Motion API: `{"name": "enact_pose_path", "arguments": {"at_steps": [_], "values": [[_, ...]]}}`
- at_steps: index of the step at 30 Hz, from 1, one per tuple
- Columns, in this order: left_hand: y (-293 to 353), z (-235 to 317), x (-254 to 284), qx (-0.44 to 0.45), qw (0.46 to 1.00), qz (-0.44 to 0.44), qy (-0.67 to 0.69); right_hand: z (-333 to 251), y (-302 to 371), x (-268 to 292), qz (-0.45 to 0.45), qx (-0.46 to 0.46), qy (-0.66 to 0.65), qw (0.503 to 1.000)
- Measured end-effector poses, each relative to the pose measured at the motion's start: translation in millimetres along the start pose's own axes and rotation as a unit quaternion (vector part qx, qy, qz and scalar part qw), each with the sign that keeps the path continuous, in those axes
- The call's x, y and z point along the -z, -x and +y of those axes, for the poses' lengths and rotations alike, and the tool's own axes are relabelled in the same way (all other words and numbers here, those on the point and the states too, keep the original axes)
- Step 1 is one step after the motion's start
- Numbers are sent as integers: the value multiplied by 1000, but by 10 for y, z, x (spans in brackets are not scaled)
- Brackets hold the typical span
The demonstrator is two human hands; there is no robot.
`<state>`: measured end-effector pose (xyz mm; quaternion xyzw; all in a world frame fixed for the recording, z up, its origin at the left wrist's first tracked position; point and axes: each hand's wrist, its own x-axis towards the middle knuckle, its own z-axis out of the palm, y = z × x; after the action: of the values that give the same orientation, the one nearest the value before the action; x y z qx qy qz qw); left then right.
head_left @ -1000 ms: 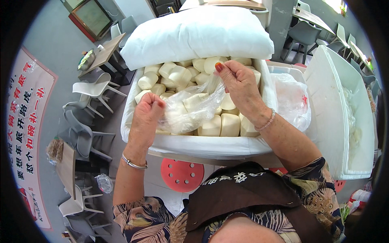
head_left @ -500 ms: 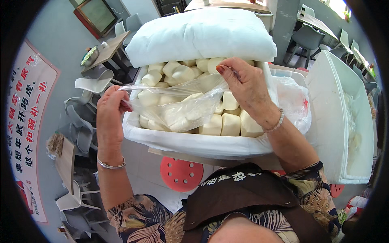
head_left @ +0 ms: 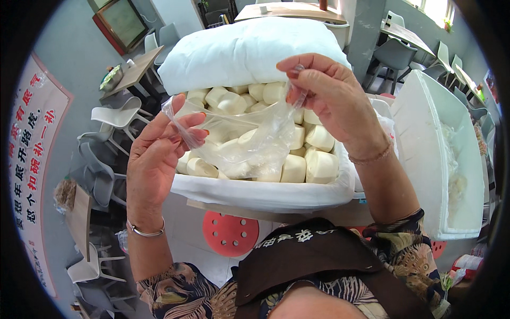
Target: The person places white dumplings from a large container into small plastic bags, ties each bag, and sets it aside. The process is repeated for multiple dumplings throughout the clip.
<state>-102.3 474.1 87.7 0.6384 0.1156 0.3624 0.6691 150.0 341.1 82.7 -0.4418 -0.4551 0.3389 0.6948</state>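
Note:
A clear plastic bag is stretched between my hands, over white steamed buns. My left hand pinches one side of the bag's rim, with some fingers raised behind the film. On the other side, my right hand grips a bunched corner between thumb and fingers, near the quilt. Pale buns show through the sagging plastic; whether any lie inside it, I cannot tell. The buns fill a box lined with white cloth.
A folded pale-blue quilt covers the box's far part. To the right stands an open white foam box with plastic bags inside. A red round stool is below the box. Tables and chairs surround the area.
My right hand has lifted its corner of the bag a little higher. My left hand has shifted slightly inward, and its fingers have spread from a tight pinch. The view has moved slightly.

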Motion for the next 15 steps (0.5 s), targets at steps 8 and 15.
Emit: {"name": "enact_pose_path", "arguments": {"at_steps": [8, 15], "values": [[-160, -96, 39, -62, 977, 96, -181, -166, -93, -241, -105, 35, -24, 994], [-297, -194, 25, -53, 985, 93, -136, 69, -270, -417, -95, 194, 248, 944]]}}
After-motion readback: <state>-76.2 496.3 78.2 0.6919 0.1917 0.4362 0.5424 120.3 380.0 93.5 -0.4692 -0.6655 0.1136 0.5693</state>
